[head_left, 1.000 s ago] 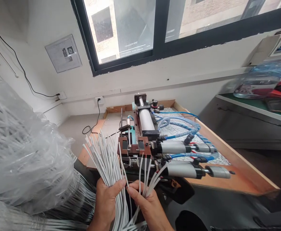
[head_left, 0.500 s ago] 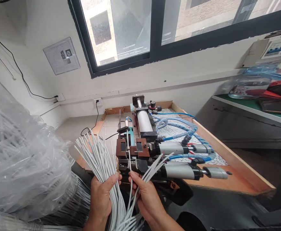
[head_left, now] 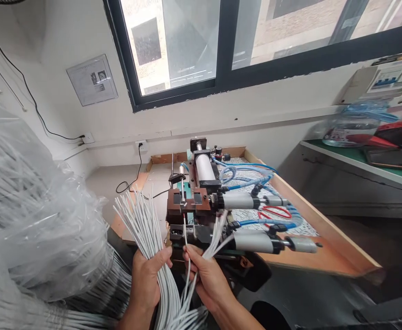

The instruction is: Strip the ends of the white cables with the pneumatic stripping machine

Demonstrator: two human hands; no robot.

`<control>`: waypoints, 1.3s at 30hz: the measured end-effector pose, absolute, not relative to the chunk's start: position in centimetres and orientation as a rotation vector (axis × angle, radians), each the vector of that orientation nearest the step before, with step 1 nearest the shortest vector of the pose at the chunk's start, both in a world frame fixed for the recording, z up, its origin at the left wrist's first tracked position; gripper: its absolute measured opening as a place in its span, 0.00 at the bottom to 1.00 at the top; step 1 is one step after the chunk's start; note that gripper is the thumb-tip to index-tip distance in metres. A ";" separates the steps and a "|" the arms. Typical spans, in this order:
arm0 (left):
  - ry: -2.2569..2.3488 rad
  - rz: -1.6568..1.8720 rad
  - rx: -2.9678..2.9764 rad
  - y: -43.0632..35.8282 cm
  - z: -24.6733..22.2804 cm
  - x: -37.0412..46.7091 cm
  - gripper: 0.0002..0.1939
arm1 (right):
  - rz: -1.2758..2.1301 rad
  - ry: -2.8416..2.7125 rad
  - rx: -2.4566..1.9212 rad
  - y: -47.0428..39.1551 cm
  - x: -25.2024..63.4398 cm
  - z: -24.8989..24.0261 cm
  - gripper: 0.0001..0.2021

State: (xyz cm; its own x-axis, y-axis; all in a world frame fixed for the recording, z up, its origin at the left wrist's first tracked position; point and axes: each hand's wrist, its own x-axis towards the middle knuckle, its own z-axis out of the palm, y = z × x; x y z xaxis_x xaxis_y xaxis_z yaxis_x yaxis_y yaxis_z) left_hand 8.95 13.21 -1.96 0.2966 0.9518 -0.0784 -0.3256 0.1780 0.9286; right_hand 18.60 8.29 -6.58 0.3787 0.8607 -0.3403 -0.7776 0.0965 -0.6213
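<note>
At the machine (head_left: 205,169), right fingers (head_left: 194,251) are pinching one red-tipped wire (head_left: 186,233) and holding a small bunch (head_left: 216,237); left fingers (head_left: 161,258) are clutching the way bigger bunch (head_left: 146,224).

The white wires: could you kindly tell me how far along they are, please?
The few wires fanned from the right hand look set apart, perhaps done; their tips are blurred. In hand is one wire, its reddish tip at the machine. The thick bunch in the left hand seems not yet done. For the bagged wires, I cannot tell.
</note>
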 end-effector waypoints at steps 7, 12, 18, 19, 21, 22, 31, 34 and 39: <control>0.841 1.010 0.980 11.9 -3.3 7.7 0.08 | 1.341 -0.403 -0.905 4.3 17.7 -8.1 0.13; 0.851 0.985 0.953 10.3 -3.4 6.6 0.11 | 1.298 -0.501 -1.006 2.4 16.5 -8.2 0.14; 0.795 0.952 0.975 8.4 -3.5 5.5 0.10 | 1.307 -0.627 -1.043 0.3 14.8 -8.4 0.14; 0.793 0.951 0.969 8.2 -3.6 5.4 0.10 | 1.330 -0.641 -1.040 0.0 14.7 -8.4 0.15; 0.793 0.940 0.951 7.9 -3.6 5.3 0.11 | 1.374 -0.679 -1.044 -0.5 14.4 -8.3 0.18; 0.793 0.934 0.950 7.8 -3.6 5.3 0.11 | 1.389 -0.702 -1.052 -0.8 14.4 -8.3 0.20; 0.755 0.904 0.958 6.9 -3.7 5.4 0.10 | 1.400 -0.917 -1.124 -1.5 14.4 -8.4 0.28; 0.755 0.888 0.940 6.8 -3.6 5.5 0.11 | 1.407 -0.903 -1.135 -1.6 14.2 -8.5 0.28; 0.753 0.892 0.943 6.8 -3.6 5.6 0.10 | 1.409 -0.877 -1.151 -1.5 14.0 -8.5 0.28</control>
